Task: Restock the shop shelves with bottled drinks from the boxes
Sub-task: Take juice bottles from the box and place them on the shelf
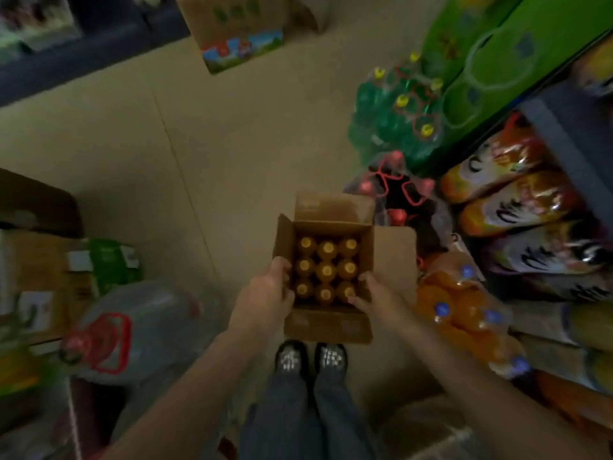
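Note:
An open cardboard box [393, 257] sits on the floor in front of my feet, its flaps folded outward. Inside stand several bottles with orange-yellow caps [326, 270] in tight rows. My left hand [270, 293] rests on the box's left edge, fingers curled by the near-left bottles. My right hand [371, 298] reaches in at the near-right corner, fingertips touching a bottle there. The view is blurred, so I cannot tell whether either hand has a firm grip on a bottle.
Shrink-wrapped packs of green bottles [398, 114], dark bottles [398, 194] and orange bottles [464, 313] crowd the right, beside shelves of bagged goods [517, 200]. A large water jug [139, 330] and boxes lie left. Another carton [238, 31] stands far ahead. Bare tan floor [215, 154] lies between.

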### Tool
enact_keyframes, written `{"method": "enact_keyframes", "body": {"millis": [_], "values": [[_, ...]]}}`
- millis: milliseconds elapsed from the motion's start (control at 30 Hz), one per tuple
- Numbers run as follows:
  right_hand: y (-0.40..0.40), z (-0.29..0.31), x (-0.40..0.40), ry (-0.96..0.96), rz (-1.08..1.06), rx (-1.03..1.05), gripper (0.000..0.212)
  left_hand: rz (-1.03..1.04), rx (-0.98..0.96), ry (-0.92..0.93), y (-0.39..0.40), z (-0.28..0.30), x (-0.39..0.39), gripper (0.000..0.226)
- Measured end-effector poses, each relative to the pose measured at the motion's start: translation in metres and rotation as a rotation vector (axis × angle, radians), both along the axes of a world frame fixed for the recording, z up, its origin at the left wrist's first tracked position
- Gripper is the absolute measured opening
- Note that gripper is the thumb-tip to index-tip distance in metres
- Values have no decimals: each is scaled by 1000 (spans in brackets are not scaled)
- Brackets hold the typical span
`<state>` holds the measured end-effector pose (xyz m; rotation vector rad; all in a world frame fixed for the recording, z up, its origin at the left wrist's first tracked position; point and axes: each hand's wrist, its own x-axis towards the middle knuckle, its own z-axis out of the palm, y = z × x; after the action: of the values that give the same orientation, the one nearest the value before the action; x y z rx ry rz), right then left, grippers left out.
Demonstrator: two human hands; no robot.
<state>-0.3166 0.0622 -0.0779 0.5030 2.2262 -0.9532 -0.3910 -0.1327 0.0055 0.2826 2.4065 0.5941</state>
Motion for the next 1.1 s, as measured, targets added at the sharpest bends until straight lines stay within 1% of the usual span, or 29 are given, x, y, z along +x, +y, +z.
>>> {"method": "enact_keyframes", "body": {"millis": [67,133,200,267,333,367,433,500,567,633,700,767,833,867,900,933,967,1000,1033,1067,1100], "values": [[-7,-49,-10,-19,94,42,52,-77,-1,17,7,-41,-7,39],[-16,-97,-23,23,147,99,52,-133,-9,62,12,-77,-14,38],[-26,-143,-37,50,196,157,53,-168,-44,149,13,-110,-20,39],[-36,-183,-52,12,228,215,54,-195,-64,225,13,-138,-25,42],[-46,-213,-63,-27,285,295,54,-241,-58,272,16,-159,-28,45],[-49,-225,-68,-24,317,336,51,-268,-50,278,17,-167,-30,45],[-51,-239,-73,2,311,371,47,-298,-34,266,19,-179,-33,46],[-49,-235,-75,29,287,342,49,-293,-17,236,17,-184,-37,48],[-41,-204,-75,93,268,287,46,-280,5,145,17,-182,-38,53],[-24,-152,-81,191,329,260,37,-285,17,-2,18,-177,-37,64],[0,-87,-93,265,376,208,27,-276,58,-194,22,-169,-36,82],[20,-23,-109,352,325,89,19,-200,218,-302,33,-156,-39,89],[32,19,-122,465,192,-35,14,-42,380,-312,47,-138,-43,81],[36,28,-127,508,89,-112,14,41,421,-297,54,-130,-44,78],[39,29,-130,528,-47,-218,18,119,433,-270,58,-123,-46,74],[41,24,-132,522,-228,-348,23,198,424,-225,60,-120,-48,70],[43,14,-132,491,-397,-433,27,274,413,-174,60,-119,-50,66],[43,-4,-129,456,-495,-409,27,351,412,-131,58,-120,-54,63],[42,-29,-124,412,-463,-252,26,416,405,-91,55,-121,-59,62],[37,-59,-117,329,-295,-25,24,453,382,-58,52,-124,-64,62],[30,-90,-108,214,-74,178,22,458,356,-29,49,-126,-69,63]]}}
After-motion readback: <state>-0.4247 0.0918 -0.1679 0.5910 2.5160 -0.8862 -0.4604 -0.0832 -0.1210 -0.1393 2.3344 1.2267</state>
